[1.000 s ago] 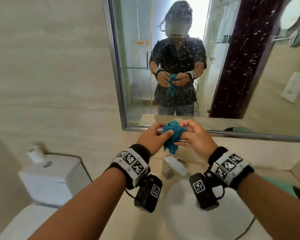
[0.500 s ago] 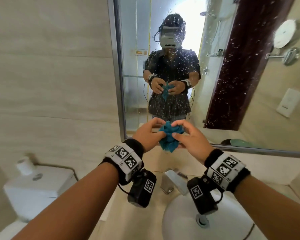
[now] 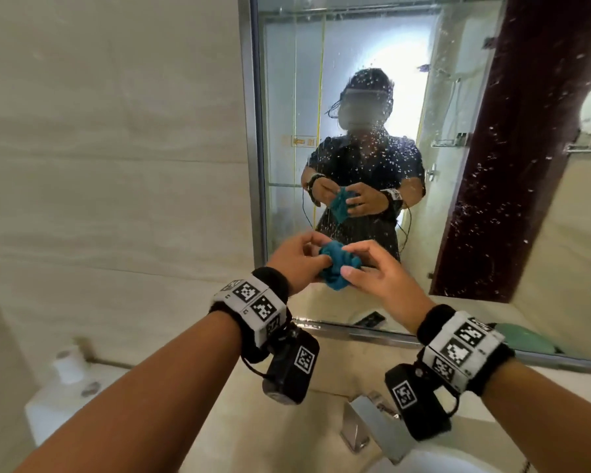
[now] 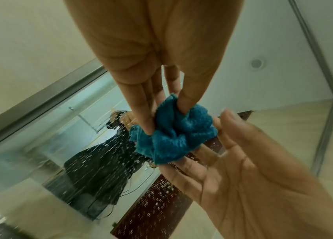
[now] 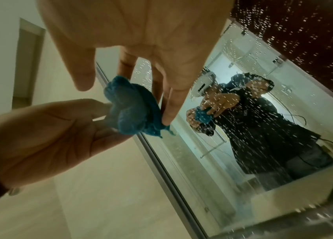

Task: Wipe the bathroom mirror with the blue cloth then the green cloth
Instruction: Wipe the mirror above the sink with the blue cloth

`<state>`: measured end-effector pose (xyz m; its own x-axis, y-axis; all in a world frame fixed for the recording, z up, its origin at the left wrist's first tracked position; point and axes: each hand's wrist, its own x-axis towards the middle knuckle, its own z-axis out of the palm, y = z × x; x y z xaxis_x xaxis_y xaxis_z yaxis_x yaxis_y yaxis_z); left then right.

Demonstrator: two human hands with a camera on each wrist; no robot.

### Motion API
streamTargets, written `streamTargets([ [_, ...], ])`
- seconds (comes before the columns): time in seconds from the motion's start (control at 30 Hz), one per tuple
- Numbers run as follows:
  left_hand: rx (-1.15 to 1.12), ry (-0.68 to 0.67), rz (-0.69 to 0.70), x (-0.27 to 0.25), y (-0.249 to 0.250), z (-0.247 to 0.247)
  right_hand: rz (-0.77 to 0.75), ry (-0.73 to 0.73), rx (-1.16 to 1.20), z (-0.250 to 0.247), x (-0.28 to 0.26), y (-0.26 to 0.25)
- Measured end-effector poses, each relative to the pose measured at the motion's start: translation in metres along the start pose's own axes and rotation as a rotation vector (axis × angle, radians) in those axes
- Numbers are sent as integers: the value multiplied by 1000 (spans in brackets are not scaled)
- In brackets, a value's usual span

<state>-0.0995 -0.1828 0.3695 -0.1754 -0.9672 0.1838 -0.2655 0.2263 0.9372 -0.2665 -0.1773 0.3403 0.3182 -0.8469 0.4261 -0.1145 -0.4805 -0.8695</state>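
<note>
The blue cloth point(image 3: 336, 269) is bunched into a small wad, held up in front of the lower left part of the mirror point(image 3: 458, 165), whose glass is speckled with water drops. My left hand point(image 3: 321, 259) pinches the wad between thumb and fingers, clearly seen in the left wrist view point(image 4: 167, 119). My right hand point(image 3: 350, 259) lies against the cloth's other side with fairly straight fingers point(image 5: 167, 116), its thumb a little off it. The green cloth point(image 3: 526, 339) shows only as a reflection low in the mirror at the right.
A chrome tap point(image 3: 359, 428) and a white basin point(image 3: 423, 467) sit below my wrists on the beige counter point(image 3: 287, 438). A white toilet tank point(image 3: 58, 404) stands at the lower left, against the tiled wall point(image 3: 116, 165) left of the mirror's metal frame point(image 3: 253, 131).
Both hands have lifted the bunched blue cloth from above the counter up in front of the glass. The right hand's fingers have loosened on it.
</note>
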Motion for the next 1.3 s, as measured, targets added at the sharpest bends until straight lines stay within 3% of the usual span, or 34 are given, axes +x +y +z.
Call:
streamTargets([
  [0.1, 102, -16, 85, 16, 21, -14, -58, 92, -118, -1, 27, -18],
  [0.27, 262, 10, 221, 53, 66, -51, -236, 224, -541, -13, 79, -53],
  [0.4, 412, 129, 368, 84, 96, -78, -346, 275, -881, -31, 117, -76],
  [0.6, 931, 363, 546, 122, 128, -94, -438, 378, -1054, -59, 171, -120],
  [0.83, 1210, 440, 490, 166, 148, -118, -484, 480, -1140, -77, 225, -155],
  [1.07, 1331, 453, 448, 207, 183, -134, -649, 569, -1197, -78, 276, -146],
  [1.3, 1423, 490, 421, 233, 174, -128, -789, 446, -1444, -91, 262, -113],
])
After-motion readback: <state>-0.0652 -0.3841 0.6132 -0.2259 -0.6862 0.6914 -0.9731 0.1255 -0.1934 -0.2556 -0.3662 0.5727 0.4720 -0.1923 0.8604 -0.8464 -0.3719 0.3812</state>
